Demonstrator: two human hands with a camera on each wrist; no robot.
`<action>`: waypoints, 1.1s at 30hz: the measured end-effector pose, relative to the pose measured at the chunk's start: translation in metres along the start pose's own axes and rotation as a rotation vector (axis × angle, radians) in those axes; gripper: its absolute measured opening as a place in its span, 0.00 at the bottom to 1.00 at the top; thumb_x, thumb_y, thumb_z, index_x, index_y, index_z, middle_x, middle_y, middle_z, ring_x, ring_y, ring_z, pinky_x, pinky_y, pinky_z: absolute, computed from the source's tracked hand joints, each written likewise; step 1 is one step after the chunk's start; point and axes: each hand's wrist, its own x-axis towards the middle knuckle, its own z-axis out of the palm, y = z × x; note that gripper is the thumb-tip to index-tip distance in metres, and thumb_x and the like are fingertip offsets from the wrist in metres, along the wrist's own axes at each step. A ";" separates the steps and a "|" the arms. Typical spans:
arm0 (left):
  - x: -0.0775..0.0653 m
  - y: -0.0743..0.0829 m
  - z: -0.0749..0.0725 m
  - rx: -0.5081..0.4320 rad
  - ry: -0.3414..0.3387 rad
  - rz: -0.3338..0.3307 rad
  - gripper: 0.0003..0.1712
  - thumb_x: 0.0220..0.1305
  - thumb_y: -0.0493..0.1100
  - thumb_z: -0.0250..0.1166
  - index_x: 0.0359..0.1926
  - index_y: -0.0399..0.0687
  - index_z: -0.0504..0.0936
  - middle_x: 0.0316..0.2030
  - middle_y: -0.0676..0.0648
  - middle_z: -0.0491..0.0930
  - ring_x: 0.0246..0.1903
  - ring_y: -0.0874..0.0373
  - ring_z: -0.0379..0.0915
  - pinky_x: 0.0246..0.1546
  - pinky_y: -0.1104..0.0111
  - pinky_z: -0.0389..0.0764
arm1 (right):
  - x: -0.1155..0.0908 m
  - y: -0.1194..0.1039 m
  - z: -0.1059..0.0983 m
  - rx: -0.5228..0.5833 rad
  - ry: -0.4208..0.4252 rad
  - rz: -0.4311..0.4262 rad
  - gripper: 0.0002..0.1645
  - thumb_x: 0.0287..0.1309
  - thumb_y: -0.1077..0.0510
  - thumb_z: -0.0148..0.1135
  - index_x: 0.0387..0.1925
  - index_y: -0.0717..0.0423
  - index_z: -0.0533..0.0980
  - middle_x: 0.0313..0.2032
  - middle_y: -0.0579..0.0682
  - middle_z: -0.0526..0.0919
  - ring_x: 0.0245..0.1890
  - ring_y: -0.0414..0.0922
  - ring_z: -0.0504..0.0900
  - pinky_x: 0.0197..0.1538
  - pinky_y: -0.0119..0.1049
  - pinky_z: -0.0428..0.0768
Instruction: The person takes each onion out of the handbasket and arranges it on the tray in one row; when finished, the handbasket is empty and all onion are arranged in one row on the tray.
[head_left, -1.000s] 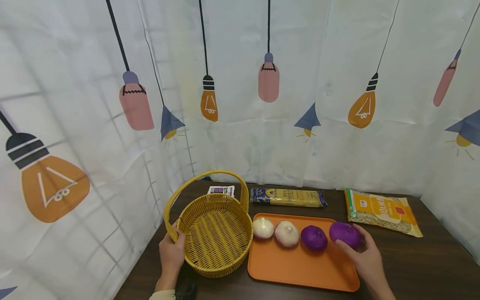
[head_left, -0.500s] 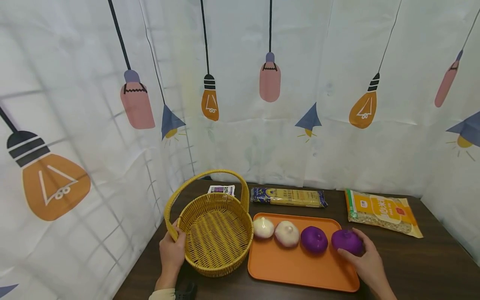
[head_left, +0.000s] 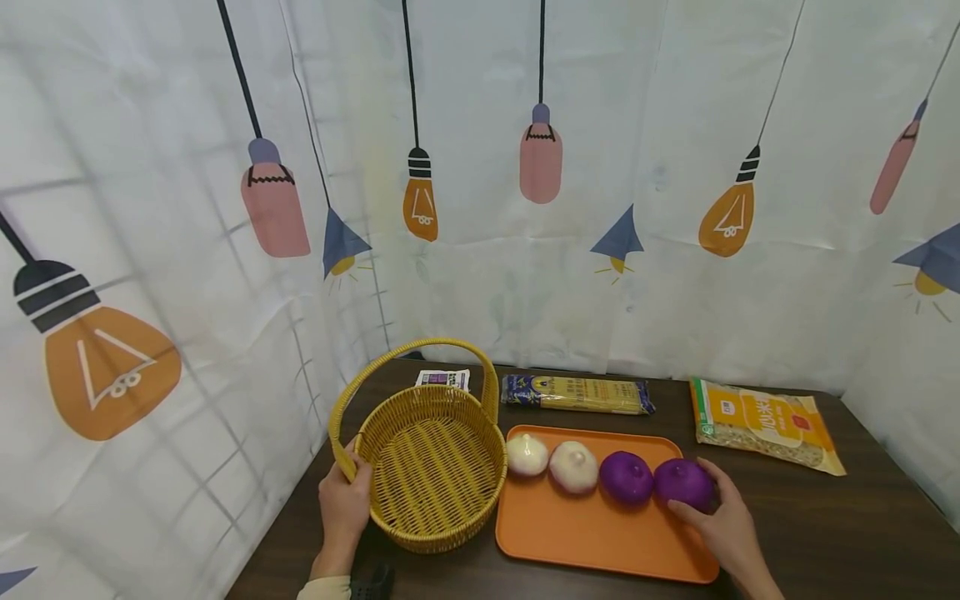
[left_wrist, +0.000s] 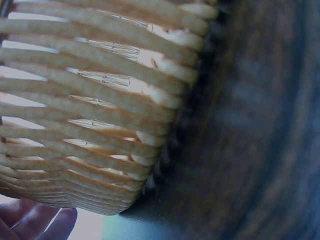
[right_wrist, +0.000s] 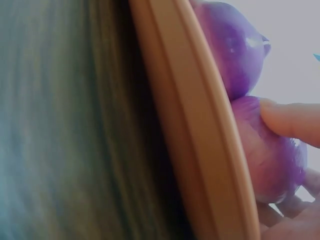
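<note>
My right hand [head_left: 722, 521] holds a purple onion [head_left: 684, 485] at the right end of a row on the orange tray [head_left: 600, 537]. Thumb and fingers curve round its sides, and in the right wrist view the thumb [right_wrist: 290, 120] presses against it. Directly left of it, a second purple onion [head_left: 626, 478] sits against it. Two white garlic-like bulbs [head_left: 573, 467] continue the row to the left. With my left hand [head_left: 345, 504] I grip the left side of a yellow woven basket [head_left: 431, 542], where the handle meets the rim. Nothing lies inside the basket.
Behind the tray lies a pack of noodles [head_left: 577, 394], with a small white-and-purple packet [head_left: 442, 379] behind the basket. A bag of grain [head_left: 765, 423] rests at the back right of the dark table [head_left: 840, 533]. Printed curtains [head_left: 480, 292] stand behind and at the sides.
My right hand brought the purple onion slightly nearer me, then left against the other purple onion, which shifted a little left. The left hand and basket stayed put.
</note>
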 end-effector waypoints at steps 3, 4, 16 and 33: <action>0.001 0.000 0.000 0.004 0.007 0.005 0.13 0.69 0.37 0.54 0.48 0.38 0.82 0.16 0.49 0.68 0.09 0.64 0.48 0.14 0.69 0.59 | 0.001 0.000 0.003 0.005 0.007 -0.004 0.61 0.51 0.47 0.74 0.75 0.61 0.47 0.70 0.73 0.53 0.65 0.70 0.59 0.60 0.64 0.66; 0.001 0.000 -0.001 0.004 0.007 0.002 0.13 0.69 0.37 0.54 0.48 0.38 0.82 0.15 0.49 0.67 0.09 0.64 0.47 0.14 0.69 0.59 | 0.001 0.000 0.004 0.002 0.009 -0.006 0.61 0.51 0.47 0.74 0.75 0.61 0.47 0.69 0.73 0.53 0.65 0.70 0.60 0.60 0.64 0.66; 0.000 0.000 0.000 0.009 0.007 -0.012 0.14 0.70 0.38 0.54 0.50 0.39 0.82 0.16 0.47 0.68 0.10 0.63 0.48 0.15 0.69 0.58 | 0.004 -0.002 0.003 0.036 0.002 0.024 0.66 0.50 0.46 0.74 0.76 0.61 0.41 0.71 0.73 0.49 0.66 0.70 0.57 0.61 0.64 0.63; 0.001 0.002 0.002 0.007 0.013 -0.007 0.07 0.67 0.35 0.55 0.33 0.41 0.79 0.25 0.40 0.76 0.11 0.63 0.51 0.16 0.69 0.59 | -0.005 -0.004 -0.009 0.062 0.101 0.062 0.57 0.61 0.34 0.58 0.75 0.62 0.46 0.71 0.70 0.53 0.66 0.67 0.58 0.59 0.62 0.68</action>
